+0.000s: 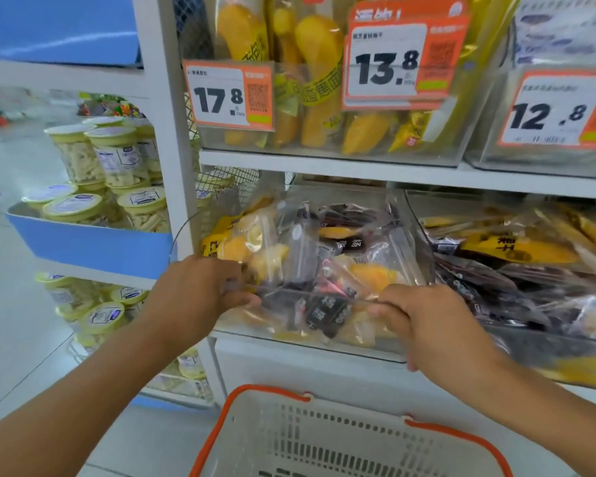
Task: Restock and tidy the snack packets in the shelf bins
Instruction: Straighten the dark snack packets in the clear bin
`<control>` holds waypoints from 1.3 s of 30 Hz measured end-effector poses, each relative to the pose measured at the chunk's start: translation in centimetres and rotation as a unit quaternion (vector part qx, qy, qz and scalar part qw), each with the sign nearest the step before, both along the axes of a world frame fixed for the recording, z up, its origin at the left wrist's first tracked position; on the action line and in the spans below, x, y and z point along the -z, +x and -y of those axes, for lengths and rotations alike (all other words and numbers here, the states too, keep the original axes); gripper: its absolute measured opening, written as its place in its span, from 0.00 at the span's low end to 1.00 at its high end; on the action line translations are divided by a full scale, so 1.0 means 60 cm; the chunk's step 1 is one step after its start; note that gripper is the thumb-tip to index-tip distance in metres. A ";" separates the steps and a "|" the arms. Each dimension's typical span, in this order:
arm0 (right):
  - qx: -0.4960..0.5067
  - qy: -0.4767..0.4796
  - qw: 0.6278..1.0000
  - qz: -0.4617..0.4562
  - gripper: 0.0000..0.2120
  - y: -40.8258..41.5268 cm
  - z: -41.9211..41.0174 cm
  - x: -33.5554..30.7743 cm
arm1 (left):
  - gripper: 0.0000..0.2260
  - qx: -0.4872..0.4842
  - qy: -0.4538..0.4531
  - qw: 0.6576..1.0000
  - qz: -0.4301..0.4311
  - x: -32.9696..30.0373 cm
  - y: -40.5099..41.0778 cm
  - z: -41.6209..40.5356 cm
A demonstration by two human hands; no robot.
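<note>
Three orange price tags hang on the upper shelf: 17.8 (230,94), 13.8 (398,63) and 12.8 (558,110). Two clear bins sit on the lower shelf, left bin (310,335) and right bin (565,352). Two hands, left hand (200,290) and right hand (437,325). One basket (341,438) near. Packets and jars too many to count.

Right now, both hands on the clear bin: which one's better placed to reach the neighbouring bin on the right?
Right. The right hand grips the clear bin's front rim at the corner beside the neighbouring bin. The left hand holds the far corner and would have to cross over.
</note>
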State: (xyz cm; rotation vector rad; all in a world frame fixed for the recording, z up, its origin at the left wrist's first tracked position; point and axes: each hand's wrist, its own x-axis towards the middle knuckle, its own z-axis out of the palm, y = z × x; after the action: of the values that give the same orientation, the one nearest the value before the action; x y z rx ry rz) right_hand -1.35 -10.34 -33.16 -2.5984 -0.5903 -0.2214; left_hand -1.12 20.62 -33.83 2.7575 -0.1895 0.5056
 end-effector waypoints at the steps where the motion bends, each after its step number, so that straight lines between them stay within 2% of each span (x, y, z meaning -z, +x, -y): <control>1: 0.000 -0.027 0.999 -0.024 0.14 -0.009 -0.002 0.003 | 0.20 -0.002 -0.003 1.000 -0.029 0.005 -0.006 0.003; 3: 0.003 -0.083 0.995 -0.055 0.14 -0.017 -0.003 0.011 | 0.18 -0.008 0.009 0.997 -0.074 0.019 -0.014 0.011; 6: -0.002 -0.144 0.988 -0.048 0.14 -0.018 0.007 0.012 | 0.19 -0.014 0.006 0.997 -0.071 0.031 -0.016 0.015; 8: -0.012 -0.157 0.985 0.066 0.17 -0.016 0.016 -0.002 | 0.18 0.002 0.000 0.998 -0.056 0.032 -0.013 0.014; 10: -0.025 -0.115 0.970 0.213 0.12 -0.005 0.021 -0.021 | 0.18 0.017 0.001 0.999 -0.044 0.031 -0.013 0.009; 11: -0.023 -0.107 0.965 0.239 0.11 0.007 0.017 -0.031 | 0.18 0.019 -0.008 0.999 -0.039 0.026 -0.015 0.008; 14: 0.017 -0.176 0.954 0.243 0.23 0.065 0.011 -0.036 | 0.20 0.009 -0.035 0.999 -0.002 0.008 -0.031 0.017; 15: 0.020 -0.193 0.950 0.245 0.23 0.078 0.006 -0.036 | 0.21 -0.005 -0.043 0.999 0.031 0.004 -0.035 0.020; 18: 0.004 -0.224 0.942 0.249 0.08 0.097 -0.004 -0.037 | 0.27 -0.037 -0.027 0.994 0.097 0.000 -0.018 0.018; 20: -0.004 -0.220 0.936 0.275 0.09 0.101 -0.004 -0.035 | 0.31 0.019 0.030 0.998 0.052 -0.001 0.005 0.001; 22: -0.026 -0.170 0.933 0.316 0.07 0.102 -0.003 -0.044 | 0.28 0.072 0.014 0.997 0.008 -0.001 0.025 -0.010; 23: -0.029 -0.132 0.934 0.332 0.05 0.097 -0.002 -0.056 | 0.24 0.078 -0.007 0.997 0.013 0.000 0.029 -0.012; 26: 0.020 0.032 0.962 0.272 0.13 0.062 0.000 -0.096 | 0.16 0.079 -0.070 0.992 0.073 -0.012 0.013 -0.006; 30: -0.043 0.217 0.967 0.128 0.10 0.019 0.021 -0.120 | 0.15 0.059 -0.212 0.957 0.188 -0.061 -0.044 0.006; 32: -0.055 0.278 0.956 0.073 0.10 0.002 0.037 -0.121 | 0.12 0.124 -0.273 0.942 0.149 -0.083 -0.080 0.020; 34: -0.059 0.221 0.974 0.012 0.05 -0.017 0.041 -0.106 | 0.13 0.163 -0.274 0.948 -0.009 -0.074 -0.108 0.046; 36: -0.082 0.118 0.987 -0.076 0.05 -0.028 0.033 -0.084 | 0.12 0.196 -0.203 0.943 -0.175 -0.043 -0.119 0.080; 37: -0.077 0.092 0.990 -0.075 0.06 -0.029 0.030 -0.074 | 0.12 0.211 -0.166 0.942 -0.202 -0.027 -0.116 0.096; 39: -0.007 0.045 0.998 0.040 0.06 -0.008 0.030 -0.068 | 0.14 0.189 -0.125 0.966 -0.123 -0.017 -0.089 0.109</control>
State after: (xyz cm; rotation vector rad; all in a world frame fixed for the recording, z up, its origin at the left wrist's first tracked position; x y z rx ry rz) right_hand -1.84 -12.15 -29.10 -2.5069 -0.6120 -0.3398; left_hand -6.46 14.05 -32.81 2.4263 -0.5364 0.0767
